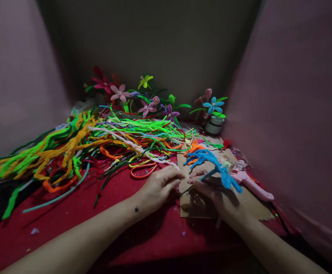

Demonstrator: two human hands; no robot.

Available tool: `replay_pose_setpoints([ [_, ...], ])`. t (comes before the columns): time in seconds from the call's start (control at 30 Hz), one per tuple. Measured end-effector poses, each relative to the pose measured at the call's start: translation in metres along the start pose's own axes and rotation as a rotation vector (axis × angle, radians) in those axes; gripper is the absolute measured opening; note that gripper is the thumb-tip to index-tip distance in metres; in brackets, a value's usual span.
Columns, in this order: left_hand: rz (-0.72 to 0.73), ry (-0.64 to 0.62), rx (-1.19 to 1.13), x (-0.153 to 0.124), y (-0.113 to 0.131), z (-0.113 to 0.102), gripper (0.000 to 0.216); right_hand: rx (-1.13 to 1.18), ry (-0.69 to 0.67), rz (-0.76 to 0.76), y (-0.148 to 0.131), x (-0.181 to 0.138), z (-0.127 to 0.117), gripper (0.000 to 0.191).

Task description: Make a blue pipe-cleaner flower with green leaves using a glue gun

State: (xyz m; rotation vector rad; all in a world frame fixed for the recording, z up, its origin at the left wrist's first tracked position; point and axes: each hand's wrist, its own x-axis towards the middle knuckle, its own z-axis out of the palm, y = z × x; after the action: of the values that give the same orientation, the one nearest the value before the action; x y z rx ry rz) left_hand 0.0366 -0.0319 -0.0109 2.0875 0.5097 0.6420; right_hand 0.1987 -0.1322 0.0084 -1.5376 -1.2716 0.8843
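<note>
My left hand (160, 186) is closed in a pinch, its fingertips meeting those of my right hand (211, 190) over a piece of brown cardboard (254, 203). My right hand is closed on blue pipe cleaners (221, 169), whose fuzzy strands curl up and to the right of the fingers. A thin dark stem runs between the two hands. What my left fingers pinch is too small to name. Both forearms reach in from the bottom edge over a red cloth (97, 224).
A big heap of green, yellow, orange and red pipe cleaners (77, 144) covers the left and middle. Red-handled scissors (143, 170) lie beside my left hand. A pink glue gun (250, 180) rests on the cardboard's right. Finished pipe-cleaner flowers (145, 102) and a small white pot (214, 123) stand behind.
</note>
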Motion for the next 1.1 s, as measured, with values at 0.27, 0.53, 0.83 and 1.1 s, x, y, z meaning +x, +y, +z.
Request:
replay_pose_setpoints([
  [0.27,0.023,0.014,0.936,0.036,-0.032,-0.021,0.031,-0.139,0.092,-0.035,0.009,0.018,0.002,0.03],
  [0.53,-0.045,0.152,0.59,0.042,-0.019,-0.031,0.021,0.031,0.15,0.003,0.028,0.026,0.006,0.033],
  [0.83,-0.387,-0.107,-0.224,0.015,0.007,0.018,0.014,-0.032,0.129,-0.076,0.025,0.027,0.008,0.032],
  [1.1,-0.554,-0.111,-0.312,0.014,-0.001,0.021,0.01,-0.694,0.127,-0.371,0.031,0.025,0.001,0.026],
])
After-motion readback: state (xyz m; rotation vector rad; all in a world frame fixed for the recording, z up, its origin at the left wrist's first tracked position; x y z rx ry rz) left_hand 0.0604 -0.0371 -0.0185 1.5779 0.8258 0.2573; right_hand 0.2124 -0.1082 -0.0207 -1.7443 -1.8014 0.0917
